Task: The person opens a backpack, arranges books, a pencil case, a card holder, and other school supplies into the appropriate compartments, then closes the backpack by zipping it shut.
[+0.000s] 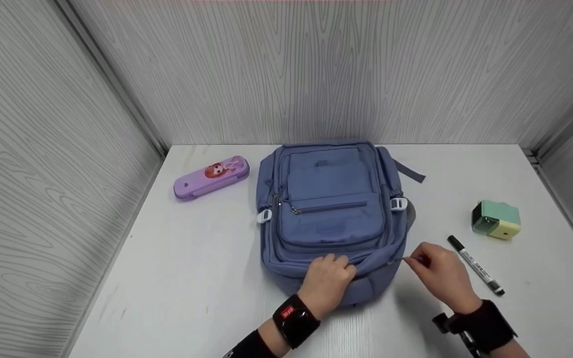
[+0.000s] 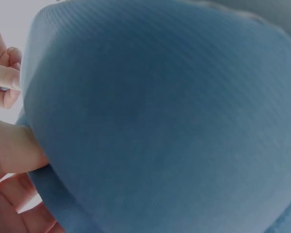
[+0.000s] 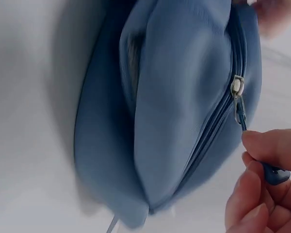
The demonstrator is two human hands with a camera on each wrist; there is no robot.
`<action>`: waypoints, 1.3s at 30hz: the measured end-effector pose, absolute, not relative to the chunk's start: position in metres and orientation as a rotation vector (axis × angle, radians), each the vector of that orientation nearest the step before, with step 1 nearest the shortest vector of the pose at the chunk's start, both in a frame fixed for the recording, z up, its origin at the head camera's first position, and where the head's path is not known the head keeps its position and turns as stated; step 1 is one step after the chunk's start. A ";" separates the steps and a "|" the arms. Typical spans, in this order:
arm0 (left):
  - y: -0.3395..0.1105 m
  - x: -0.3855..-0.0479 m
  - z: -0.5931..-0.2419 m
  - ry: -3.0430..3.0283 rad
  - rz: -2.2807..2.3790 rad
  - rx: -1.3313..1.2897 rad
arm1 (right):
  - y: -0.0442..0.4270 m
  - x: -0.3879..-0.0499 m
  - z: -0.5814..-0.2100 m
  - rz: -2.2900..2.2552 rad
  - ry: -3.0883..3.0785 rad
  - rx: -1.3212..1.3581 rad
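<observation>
A blue backpack (image 1: 336, 219) lies front side up in the middle of the white table. My left hand (image 1: 327, 283) grips the fabric at its near end; in the left wrist view the thumb (image 2: 19, 148) presses on the blue cloth, with fingers curled on the other side. At the bag's near right corner my right hand (image 1: 438, 273) pinches a zipper pull (image 3: 274, 174). The pull's cord runs taut to a metal zipper slider (image 3: 237, 86) on the bag's edge. Beside the slider the zipper track curves along the blue fabric.
A purple pencil case (image 1: 212, 177) lies left of the bag. To the right are a black-and-white marker (image 1: 476, 265) and a green-and-yellow block-like object (image 1: 496, 219). A grey strap (image 1: 410, 171) sticks out at the bag's upper right. Grey wood-grain panels (image 1: 286, 69) stand behind and at both sides.
</observation>
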State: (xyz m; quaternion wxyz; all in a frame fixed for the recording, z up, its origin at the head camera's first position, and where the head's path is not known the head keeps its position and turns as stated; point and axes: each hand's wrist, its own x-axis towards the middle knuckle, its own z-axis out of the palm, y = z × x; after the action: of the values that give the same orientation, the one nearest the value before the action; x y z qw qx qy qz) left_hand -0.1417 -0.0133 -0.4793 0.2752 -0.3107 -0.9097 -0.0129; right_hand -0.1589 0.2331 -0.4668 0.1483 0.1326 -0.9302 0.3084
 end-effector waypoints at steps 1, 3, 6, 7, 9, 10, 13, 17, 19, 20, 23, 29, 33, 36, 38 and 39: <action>-0.015 -0.142 -0.480 -2.436 -0.040 -0.846 | 0.237 -0.161 -0.467 0.886 -2.673 0.348; -0.020 -0.142 -0.480 -2.423 -0.051 -0.879 | 0.244 -0.164 -0.468 0.886 -2.684 0.298; -0.025 -0.141 -0.481 -2.413 -0.079 -0.944 | 0.253 -0.169 -0.471 0.882 -2.711 0.260; -0.027 -0.141 -0.481 -2.413 -0.089 -0.964 | 0.255 -0.172 -0.471 0.881 -2.718 0.251; -0.030 -0.140 -0.481 -2.418 -0.112 -0.999 | 0.258 -0.178 -0.473 0.870 -2.732 0.228; -0.032 -0.140 -0.482 -2.419 -0.121 -1.011 | 0.260 -0.181 -0.473 0.861 -2.738 0.215; -0.035 -0.138 -0.482 -2.416 -0.145 -1.031 | 0.264 -0.195 -0.475 0.834 -2.761 0.189; -0.039 -0.138 -0.483 -2.392 -0.173 -1.037 | 0.267 -0.219 -0.479 0.774 -2.771 0.201; -0.040 -0.138 -0.483 -2.381 -0.181 -1.037 | 0.267 -0.231 -0.481 0.746 -2.768 0.212; -0.040 -0.138 -0.484 -2.377 -0.184 -1.036 | 0.267 -0.236 -0.482 0.734 -2.769 0.212; -0.041 -0.138 -0.484 -2.375 -0.193 -1.037 | 0.267 -0.251 -0.486 0.711 -2.780 0.201; -0.041 -0.136 -0.485 -2.379 -0.182 -1.044 | 0.264 -0.274 -0.490 0.680 -2.821 0.133; -0.040 -0.135 -0.485 -2.376 -0.181 -1.057 | 0.260 -0.284 -0.490 0.677 -2.855 0.084; -0.040 -0.134 -0.485 -2.380 -0.183 -1.063 | 0.258 -0.289 -0.490 0.678 -2.877 0.068; -0.040 -0.134 -0.485 -2.383 -0.180 -1.062 | 0.258 -0.290 -0.492 0.678 -2.886 0.059; -0.039 -0.134 -0.485 -2.384 -0.182 -1.062 | 0.259 -0.290 -0.493 0.682 -2.890 0.061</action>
State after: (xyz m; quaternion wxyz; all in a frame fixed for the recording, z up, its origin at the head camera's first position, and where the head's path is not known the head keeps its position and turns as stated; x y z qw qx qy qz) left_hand -0.1339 -0.0394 -0.4850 0.2599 -0.3920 -0.8799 -0.0670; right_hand -0.2899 0.2588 -0.4926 0.0854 0.0204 -0.9695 0.2288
